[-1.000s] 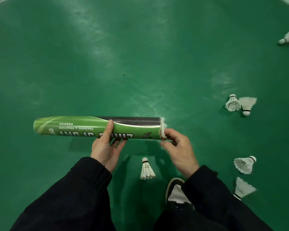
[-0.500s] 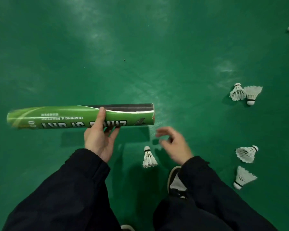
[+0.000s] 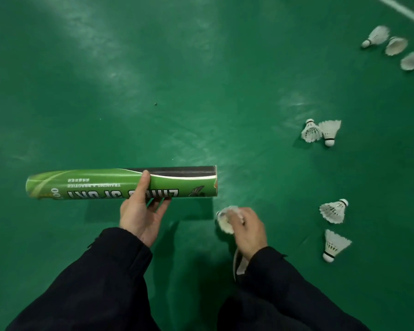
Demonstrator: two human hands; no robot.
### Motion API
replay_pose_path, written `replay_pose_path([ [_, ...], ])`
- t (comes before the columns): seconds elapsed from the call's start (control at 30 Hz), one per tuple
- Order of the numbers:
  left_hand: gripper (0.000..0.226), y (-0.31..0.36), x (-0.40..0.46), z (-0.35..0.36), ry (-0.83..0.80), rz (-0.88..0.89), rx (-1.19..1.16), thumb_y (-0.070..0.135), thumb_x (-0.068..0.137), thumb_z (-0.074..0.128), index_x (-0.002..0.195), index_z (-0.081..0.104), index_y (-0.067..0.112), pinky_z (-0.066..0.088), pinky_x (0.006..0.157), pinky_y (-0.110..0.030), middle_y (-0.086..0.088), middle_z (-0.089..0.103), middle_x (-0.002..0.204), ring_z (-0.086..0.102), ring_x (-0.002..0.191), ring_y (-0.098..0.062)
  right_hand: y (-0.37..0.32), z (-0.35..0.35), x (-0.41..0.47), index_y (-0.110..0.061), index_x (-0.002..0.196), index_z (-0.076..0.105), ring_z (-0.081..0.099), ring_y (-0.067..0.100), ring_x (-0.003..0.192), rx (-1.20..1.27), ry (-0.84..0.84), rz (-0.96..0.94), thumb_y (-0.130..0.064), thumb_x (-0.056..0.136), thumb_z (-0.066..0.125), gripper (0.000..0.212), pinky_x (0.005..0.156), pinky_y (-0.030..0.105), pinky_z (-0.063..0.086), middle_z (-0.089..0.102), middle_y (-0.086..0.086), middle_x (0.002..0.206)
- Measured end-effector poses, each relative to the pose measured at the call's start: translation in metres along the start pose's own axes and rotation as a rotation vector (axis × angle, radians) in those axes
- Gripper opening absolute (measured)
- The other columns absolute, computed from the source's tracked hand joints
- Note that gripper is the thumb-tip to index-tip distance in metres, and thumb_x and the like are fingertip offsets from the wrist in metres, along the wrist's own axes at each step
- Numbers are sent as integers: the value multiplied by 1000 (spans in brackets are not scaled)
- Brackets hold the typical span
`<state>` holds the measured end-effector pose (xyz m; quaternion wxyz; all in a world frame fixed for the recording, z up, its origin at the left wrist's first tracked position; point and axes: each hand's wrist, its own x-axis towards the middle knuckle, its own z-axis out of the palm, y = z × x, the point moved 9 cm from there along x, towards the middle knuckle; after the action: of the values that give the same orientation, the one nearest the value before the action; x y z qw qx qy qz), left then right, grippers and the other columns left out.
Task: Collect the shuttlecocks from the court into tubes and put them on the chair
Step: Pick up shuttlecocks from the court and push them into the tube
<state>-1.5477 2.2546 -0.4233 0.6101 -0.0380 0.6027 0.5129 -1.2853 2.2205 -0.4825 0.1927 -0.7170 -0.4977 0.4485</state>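
Note:
My left hand grips a green and black shuttlecock tube level above the court, thumb over its top, its open end pointing right. Just below that open end, my right hand holds a white shuttlecock, slightly blurred. Two shuttlecocks lie touching each other on the floor to the right. Nearer me on the right lie one shuttlecock and another below it. Three more shuttlecocks sit at the far right top.
The floor is a green court surface with a white line crossing the top right corner. My shoe shows under my right wrist. No chair is in view.
My right hand left the tube's open end, dropped to the floor and picked up the shuttlecock that stood in front of my shoe. The tube stayed in my left hand.

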Motion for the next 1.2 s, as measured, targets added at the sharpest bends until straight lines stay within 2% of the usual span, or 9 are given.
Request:
replay_pose_path([
  [0.13, 44, -28, -12, 23, -90, -35, 138, 40, 84, 77, 120, 65, 18, 60, 82, -37, -6, 71, 118, 66, 116, -24, -1, -93, -30, -14, 107, 72, 70, 7, 87, 771, 300, 208, -21, 102, 56, 18, 81, 25, 53, 75, 1, 102],
  [0.27, 43, -90, -40, 74, -306, -166, 298, 42, 85, 75, 119, 68, 17, 57, 90, -41, -4, 76, 110, 66, 118, -26, 3, -122, -59, -22, 108, 61, 69, 17, 89, 620, 290, 242, -2, 97, 60, 22, 88, 45, 55, 75, -1, 97],
  [0.5, 50, -152, -73, 118, -458, -255, 392, 42, 88, 72, 126, 64, 12, 60, 88, -38, -7, 74, 120, 70, 113, -24, 37, -185, -122, -20, 84, 55, 52, 12, 72, 441, 713, 180, -8, 89, 69, 20, 68, 34, 49, 58, -11, 77],
  [0.77, 53, -172, -74, 133, -504, -206, 440, 39, 91, 69, 135, 61, 11, 57, 92, -42, -5, 76, 116, 70, 113, -21, 33, -130, -114, -10, 117, 63, 39, 4, 37, 619, -36, 144, -51, 89, 56, 50, 45, 22, 36, 45, -9, 41],
  [0.87, 59, -175, -70, 140, -506, -156, 464, 38, 89, 72, 139, 58, 10, 54, 100, -49, -8, 72, 126, 66, 123, -25, 41, -136, -103, -22, 124, 63, 42, 7, 38, 724, -74, 121, -50, 87, 65, 46, 39, 20, 37, 54, -8, 49],
  [0.97, 58, -170, -54, 138, -436, -156, 415, 40, 88, 74, 134, 59, 8, 55, 102, -51, -13, 65, 137, 63, 127, -26, 85, -174, -96, -20, 112, 69, 47, 7, 49, 934, 384, 179, -54, 96, 57, 39, 44, 21, 39, 73, -3, 82],
  [1.03, 63, -169, -45, 134, -399, -167, 411, 42, 87, 76, 135, 57, 6, 56, 101, -48, -14, 63, 139, 63, 126, -26, 126, -199, -91, -35, 117, 68, 53, -1, 66, 614, 665, 229, -34, 101, 57, 19, 64, 23, 47, 73, -12, 106],
  [1.13, 46, -178, -46, 130, -418, -204, 453, 39, 87, 75, 122, 64, 11, 57, 95, -45, -11, 71, 125, 66, 121, -25, 178, -187, -62, -36, 154, 32, 61, 8, 103, -141, 343, 359, -21, 95, 63, 68, 100, 41, 52, 39, -1, 157],
  [1.2, 39, -182, -49, 132, -419, -213, 461, 38, 85, 75, 115, 67, 14, 58, 92, -44, -8, 75, 115, 68, 117, -24, 213, -179, -62, -22, 154, 34, 61, 26, 114, -285, 241, 505, -16, 92, 64, 69, 101, 46, 50, 45, 10, 151],
])
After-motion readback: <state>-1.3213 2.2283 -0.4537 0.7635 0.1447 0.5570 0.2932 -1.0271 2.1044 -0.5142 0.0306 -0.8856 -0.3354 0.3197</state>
